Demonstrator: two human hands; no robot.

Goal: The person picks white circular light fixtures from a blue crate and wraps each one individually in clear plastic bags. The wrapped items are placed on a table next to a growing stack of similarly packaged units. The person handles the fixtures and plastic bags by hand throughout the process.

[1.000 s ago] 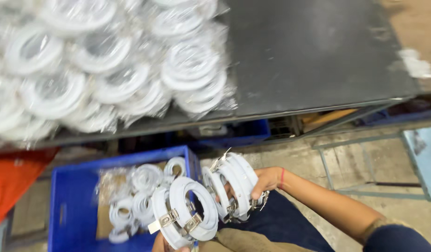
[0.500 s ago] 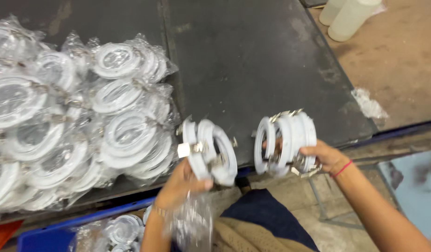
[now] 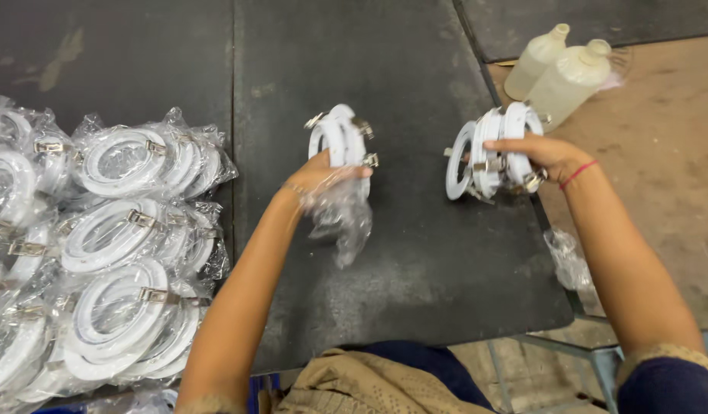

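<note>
1. Both hands have come up and forward since a moment ago: the two bundles of white rings that hung out past the worktop's front edge now sit over the dark worktop [image 3: 415, 291] itself, and the blue crate is out of view.
2. Left hand [image 3: 317, 178] first: its fingers are closed around a small stack of white rings [image 3: 340, 136] standing on edge, just above the knuckles, with a crumpled clear plastic bag [image 3: 342, 218] pinched under the same fingers and dangling below them.
3. Right hand [image 3: 540, 155] next: fingers clamped over the top of a second ring stack [image 3: 488, 153], metal spring clips poking out beside the fingertips; the stack looks to rest on or just above the worktop, near its right edge.
4. The two bundles are apart, bare worktop between the hands.
5. Beyond the right fingers, two pale plastic bottles [image 3: 565, 73] lie by the worktop's corner.
6. Well left of the left fingers, a heap of bagged rings [image 3: 124, 253] fills that side.
</note>
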